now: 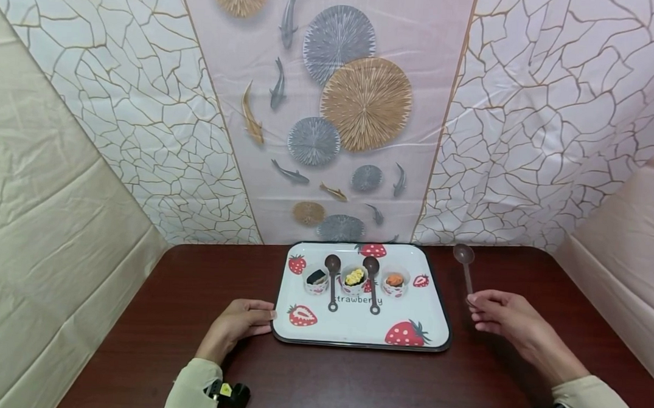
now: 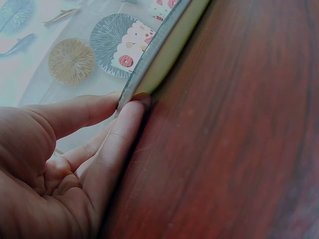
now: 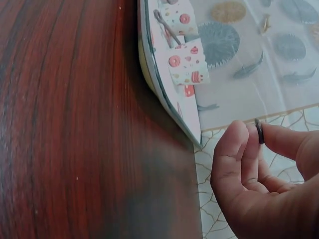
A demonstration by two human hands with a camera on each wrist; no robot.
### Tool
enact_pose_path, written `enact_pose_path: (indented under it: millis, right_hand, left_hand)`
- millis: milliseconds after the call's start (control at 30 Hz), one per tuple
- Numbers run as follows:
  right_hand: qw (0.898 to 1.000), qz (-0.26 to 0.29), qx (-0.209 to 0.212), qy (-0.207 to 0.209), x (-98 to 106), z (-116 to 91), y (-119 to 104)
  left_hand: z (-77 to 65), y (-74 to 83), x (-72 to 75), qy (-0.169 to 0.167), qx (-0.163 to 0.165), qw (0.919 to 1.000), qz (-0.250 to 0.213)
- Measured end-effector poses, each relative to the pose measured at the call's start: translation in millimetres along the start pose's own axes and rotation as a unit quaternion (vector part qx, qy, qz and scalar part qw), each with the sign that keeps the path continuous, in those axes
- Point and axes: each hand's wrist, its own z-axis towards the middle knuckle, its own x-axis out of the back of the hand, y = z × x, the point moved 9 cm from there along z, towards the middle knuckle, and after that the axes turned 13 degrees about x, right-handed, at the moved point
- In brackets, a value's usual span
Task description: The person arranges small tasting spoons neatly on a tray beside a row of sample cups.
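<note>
A white strawberry-print tray (image 1: 349,333) with a dark rim lies on the table. My left hand (image 1: 239,322) pinches its left edge, thumb (image 2: 84,113) above and fingers beneath. On the tray three small patterned paper cups stand in a row: one with a dark-topped piece (image 1: 317,278), one with yellow topping (image 1: 354,277), one with orange topping (image 1: 395,280). Two brown spoons, a left one (image 1: 332,264) and a right one (image 1: 370,266), lie between them. Right of the tray, my right hand (image 1: 511,318) pinches a third brown spoon (image 1: 463,254) by its handle end, bowl pointing away.
The dark red-brown wooden table (image 1: 346,381) extends around the tray. Behind it hangs a patterned cloth (image 1: 437,190) with fish and round motifs. Beige cloth (image 1: 40,246) closes off the left side, and similar cloth (image 1: 632,254) the right.
</note>
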Motion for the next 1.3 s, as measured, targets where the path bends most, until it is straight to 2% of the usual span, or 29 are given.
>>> enact_pose_path:
  millis: [267,567,800,1067,1300]
  right_hand:
    - [0.999,-0.026,-0.002,0.020,-8,2,-4]
    - [0.999,-0.016,0.020,0.034,-19,7,-8]
    - [0.999,-0.021,0.014,0.044,-30,11,-6]
    - [0.999,-0.014,0.007,0.038,-41,17,-4]
    - [0.998,-0.052,-0.013,0.023,-50,20,-1]
  left_hand:
    - [0.6,-1.2,0.2,0.004,0.007,1.0000,0.002]
    - [0.2,-1.2,-0.1,0.002,0.007,1.0000,0.003]
    - [0.8,-0.7,0.8,0.004,0.005,1.0000,0.002]
    - [0.1,-0.8,-0.2,0.003,0.006,1.0000,0.000]
    - [-0.6,-0.5,0.6,0.007,0.008,0.9999,0.002]
